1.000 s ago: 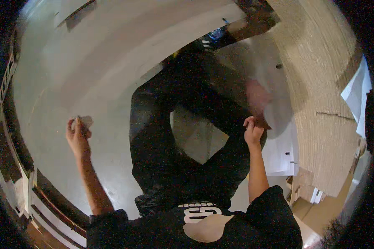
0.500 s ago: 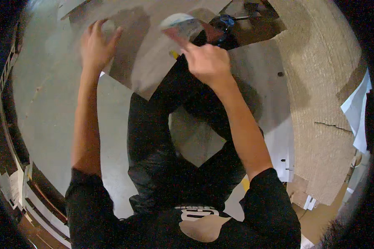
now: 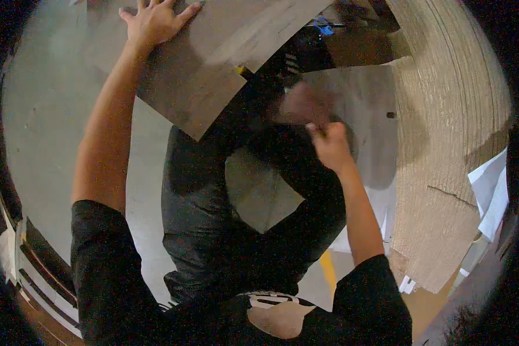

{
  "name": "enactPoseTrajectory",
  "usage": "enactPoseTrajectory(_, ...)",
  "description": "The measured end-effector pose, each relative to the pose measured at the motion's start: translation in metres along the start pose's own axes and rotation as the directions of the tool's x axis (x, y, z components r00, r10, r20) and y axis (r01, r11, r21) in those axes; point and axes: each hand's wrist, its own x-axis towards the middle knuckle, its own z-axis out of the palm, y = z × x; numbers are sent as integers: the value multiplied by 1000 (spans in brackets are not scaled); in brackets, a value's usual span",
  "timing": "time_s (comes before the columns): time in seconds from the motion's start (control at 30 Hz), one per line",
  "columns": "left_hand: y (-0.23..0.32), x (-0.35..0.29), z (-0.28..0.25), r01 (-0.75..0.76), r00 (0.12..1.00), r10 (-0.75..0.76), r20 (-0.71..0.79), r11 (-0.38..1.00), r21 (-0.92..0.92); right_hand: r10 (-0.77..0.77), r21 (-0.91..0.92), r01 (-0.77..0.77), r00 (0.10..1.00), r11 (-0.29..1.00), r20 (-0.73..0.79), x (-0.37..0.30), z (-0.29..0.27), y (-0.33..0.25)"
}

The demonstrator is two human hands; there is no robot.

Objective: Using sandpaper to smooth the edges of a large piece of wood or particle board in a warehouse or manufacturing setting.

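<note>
My left hand (image 3: pixel 155 23) lies with spread fingers on a greyish-brown wood-grain board (image 3: pixel 184 98), at the upper left. A corner of that board points toward my leg in dark trousers (image 3: pixel 196 190). My right hand (image 3: pixel 333 144) is closed on a flat reddish-brown piece (image 3: pixel 310 104), smeared by motion, so its exact kind cannot be told. This piece is above my bent knee, to the right of the board. A small yellow-and-black thing (image 3: pixel 244 71) shows at the board's right edge.
On the right stands a long light wood-grain panel (image 3: pixel 444 115) with a crack. A grey sheet (image 3: pixel 369 115) lies beside it. White paper (image 3: pixel 490 190) hangs at the far right. A blue tangle (image 3: pixel 323 26) lies on dark things at the top. Stacked strips (image 3: pixel 46 288) line the lower left.
My left hand has moved up and forward and now lies flat on the board. My right hand has swung down and right with the reddish-brown piece, away from the board.
</note>
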Motion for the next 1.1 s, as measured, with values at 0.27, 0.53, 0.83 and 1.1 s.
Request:
enactPoseTrajectory(0.27, 12, -2, -3, 5, 999, -5, 40, 1000, 1, -348, -421, 183, 867, 888, -357, 81, 5, -99)
enactPoseTrajectory(0.53, 15, -1, -3, 9, 999, -9, 34, 1000, -1, -246, -401, 175, 961, 899, -130, 49, 65, 4)
enactPoseTrajectory(0.83, 20, -1, -6, 29, 998, -31, 52, 999, 36, 201, 286, -5, 725, 958, -658, 22, 41, -35)
enactPoseTrajectory(1.1, 21, -5, -1, 1, 1000, -2, 9, 1000, 25, -74, 21, 77, 992, 997, -106, 107, 74, -39)
